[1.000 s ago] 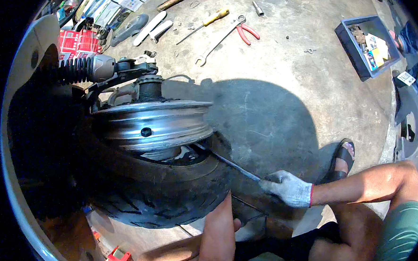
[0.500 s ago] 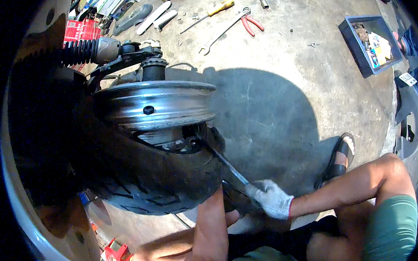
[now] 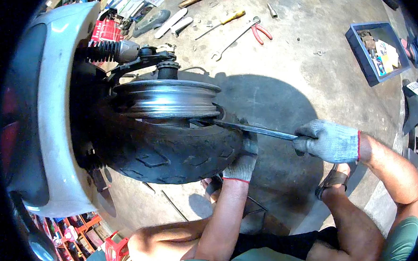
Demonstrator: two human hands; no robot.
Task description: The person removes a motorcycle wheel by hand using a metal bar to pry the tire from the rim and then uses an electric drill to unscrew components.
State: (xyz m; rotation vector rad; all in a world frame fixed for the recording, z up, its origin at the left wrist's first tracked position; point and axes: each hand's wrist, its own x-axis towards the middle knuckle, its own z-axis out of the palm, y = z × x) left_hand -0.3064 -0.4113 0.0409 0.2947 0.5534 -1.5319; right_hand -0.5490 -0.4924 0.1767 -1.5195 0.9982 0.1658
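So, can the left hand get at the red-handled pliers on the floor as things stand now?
Probably not. The left hand presses on the tyre, and the pliers lie beyond the wheel rim, across the floor.
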